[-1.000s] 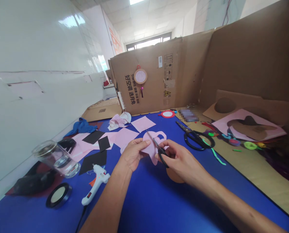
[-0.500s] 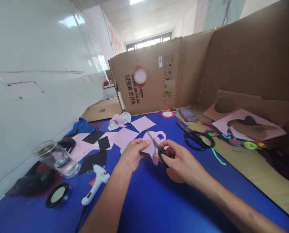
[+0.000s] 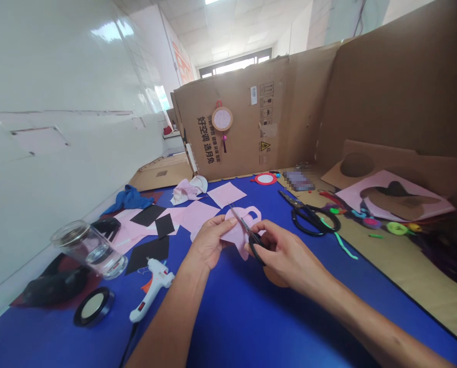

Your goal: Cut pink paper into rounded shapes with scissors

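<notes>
My left hand (image 3: 212, 239) pinches a curved pink paper cutout (image 3: 239, 241) between thumb and fingers, above the blue table. The cutout has a loop at its upper right. In my right hand (image 3: 280, 248) is a small pair of scissors (image 3: 256, 240) with black handles. Its blades lie across the pink paper and point up and to the left, close to my left thumb. Beneath my right hand, part of a round brown piece (image 3: 275, 277) shows; the rest is hidden. Flat beyond my hands lies a square pink sheet (image 3: 227, 196).
To the left are a white glue gun (image 3: 152, 289), a glass jar of water (image 3: 94, 250), a black-rimmed lid (image 3: 93, 306) and black sheets (image 3: 149, 254). Large black scissors (image 3: 313, 217) lie right. A cardboard wall (image 3: 244, 122) stands behind, with craft scraps (image 3: 395, 228) along the right.
The scissor blades have shifted slightly on the pink paper, their tips moving a little left. Both hands stay almost in place, still holding the paper and the scissors.
</notes>
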### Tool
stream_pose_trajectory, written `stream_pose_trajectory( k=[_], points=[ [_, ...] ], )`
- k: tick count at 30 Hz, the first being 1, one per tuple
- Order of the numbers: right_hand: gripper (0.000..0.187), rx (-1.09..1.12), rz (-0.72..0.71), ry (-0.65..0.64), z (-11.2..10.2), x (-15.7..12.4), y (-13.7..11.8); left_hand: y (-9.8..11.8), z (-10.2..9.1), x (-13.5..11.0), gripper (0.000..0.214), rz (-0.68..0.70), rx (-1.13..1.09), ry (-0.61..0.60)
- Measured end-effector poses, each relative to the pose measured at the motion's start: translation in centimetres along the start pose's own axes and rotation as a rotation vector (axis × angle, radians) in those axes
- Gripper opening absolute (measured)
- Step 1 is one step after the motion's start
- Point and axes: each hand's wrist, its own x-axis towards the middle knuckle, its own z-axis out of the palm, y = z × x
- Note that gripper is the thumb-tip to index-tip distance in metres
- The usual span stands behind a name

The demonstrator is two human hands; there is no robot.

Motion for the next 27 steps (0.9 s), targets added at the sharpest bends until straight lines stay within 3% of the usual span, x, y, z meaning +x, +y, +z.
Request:
stream_pose_trajectory(
  k=[14,27],
  points=[
    [0.017,-0.015,-0.007,-0.019,0.33,-0.20,0.06,0.17,0.12,0.01,0.029,0.022,-0.050,0.017],
    [0.018,0.007,-0.010,-0.007,0.12,-0.35,-0.35,0.23,0.18,-0.02,0.035,0.027,-0.050,0.005]
  ],
)
